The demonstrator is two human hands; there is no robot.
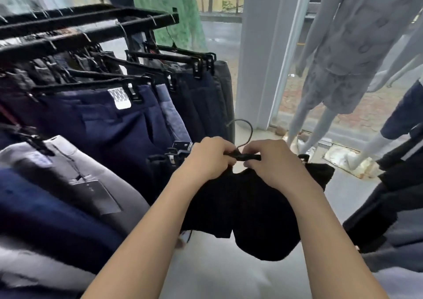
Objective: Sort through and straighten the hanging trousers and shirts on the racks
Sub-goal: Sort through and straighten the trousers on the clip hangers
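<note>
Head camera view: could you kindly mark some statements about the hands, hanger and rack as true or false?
1. The left hand and the right hand both grip the black clip hanger carrying a black garment. True.
2. That hanger's hook sits on a rail. False: the wire hook is free in the air, off the black metal rack.
3. Navy trousers hang clipped on the rack. True.
4. The figure by the window is bare. False: the white mannequin wears a grey patterned shirt and shorts.

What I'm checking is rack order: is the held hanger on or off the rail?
Off: left hand and right hand hold the hanger, hook free.
</note>
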